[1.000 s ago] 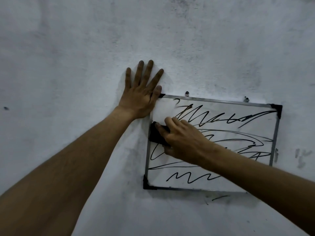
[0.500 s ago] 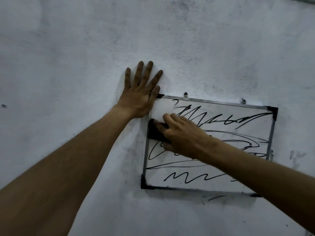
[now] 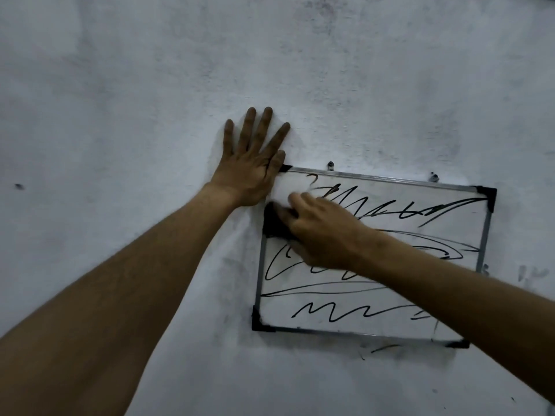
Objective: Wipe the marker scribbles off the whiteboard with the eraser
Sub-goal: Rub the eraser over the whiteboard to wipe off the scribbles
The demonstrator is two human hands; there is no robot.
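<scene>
A small metal-framed whiteboard [image 3: 375, 322] hangs on the wall, covered with black marker scribbles [image 3: 354, 313]. My right hand [image 3: 324, 232] presses a black eraser [image 3: 274, 220] against the board's left edge, near the top; the hand is motion-blurred. The patch of board above the eraser is free of ink. My left hand [image 3: 252, 166] lies flat on the wall with fingers spread, its thumb touching the board's top-left corner.
The wall [image 3: 120, 115] is pale, rough and smudged with grey marks. Two small hooks [image 3: 330, 166] hold the board's top edge. Stray marker marks [image 3: 384, 347] sit on the wall just under the board and to its right.
My right hand has slid the eraser a little upward along the board's left edge. My left hand stays flat on the wall.
</scene>
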